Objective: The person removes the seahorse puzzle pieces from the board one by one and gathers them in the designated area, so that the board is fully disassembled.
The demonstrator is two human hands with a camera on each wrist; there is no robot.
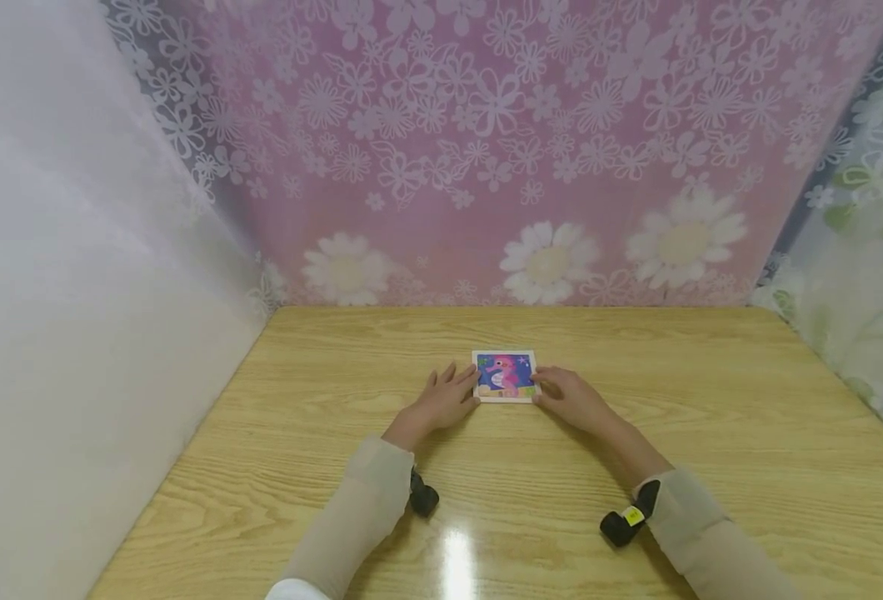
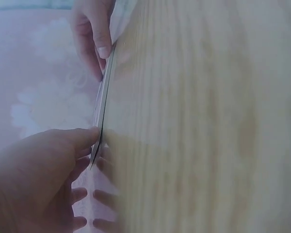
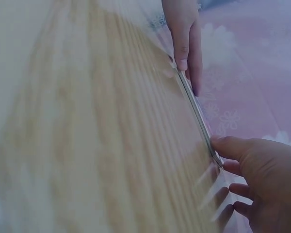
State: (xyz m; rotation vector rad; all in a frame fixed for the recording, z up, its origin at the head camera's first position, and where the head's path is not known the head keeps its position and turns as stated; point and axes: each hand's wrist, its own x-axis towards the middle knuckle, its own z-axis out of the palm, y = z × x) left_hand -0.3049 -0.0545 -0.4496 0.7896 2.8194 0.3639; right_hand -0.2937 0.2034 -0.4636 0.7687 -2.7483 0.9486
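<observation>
A small flat picture board (image 1: 505, 377), white-bordered with a pink seahorse on blue, lies near the table's middle. My left hand (image 1: 443, 404) holds its left edge, thumb at the near corner, the other fingers spread. On the opposite side my right hand (image 1: 572, 402) grips the right edge between thumb and bent index finger. The left wrist view shows the board (image 2: 105, 97) edge-on as a thin strip, with the left thumb (image 2: 87, 137) against it. In the right wrist view the right thumb (image 3: 225, 145) touches the end of the board (image 3: 196, 109).
The glossy wood-grain table (image 1: 321, 358) reflects the fingers. A pink flowered cloth (image 1: 441, 167) hangs along its far edge, a pale wall (image 1: 112, 292) stands at left, and a flowered sheet (image 1: 861, 275) hangs at right. Black wrist cameras (image 1: 424, 498) are strapped over beige sleeves.
</observation>
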